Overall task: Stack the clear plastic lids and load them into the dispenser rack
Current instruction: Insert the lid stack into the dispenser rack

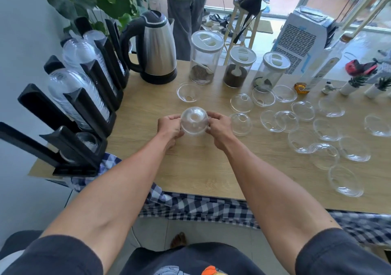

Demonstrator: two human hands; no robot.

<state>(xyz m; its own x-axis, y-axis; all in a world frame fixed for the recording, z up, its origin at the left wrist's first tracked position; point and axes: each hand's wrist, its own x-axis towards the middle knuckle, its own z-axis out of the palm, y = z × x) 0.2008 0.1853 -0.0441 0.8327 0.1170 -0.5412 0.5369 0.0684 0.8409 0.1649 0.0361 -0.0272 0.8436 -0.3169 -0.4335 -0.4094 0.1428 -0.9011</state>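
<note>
A small stack of clear dome lids (194,121) sits between my hands just above the wooden table (190,169), dome side up with the hole on top. My left hand (170,126) grips its left rim and my right hand (220,128) grips its right rim. Several loose clear lids (304,126) lie scattered over the right half of the table, some dome up, some upturned. One lid (187,92) lies alone behind my hands. The black dispenser rack (84,109) stands along the left edge, its slanted channels holding long rows of lids.
A steel kettle (157,48) stands at the back left. Three glass jars (237,67) with white tops line the back edge, with a bottle (321,69) and small plant pots (355,84) to the right. A person (186,10) stands behind the table.
</note>
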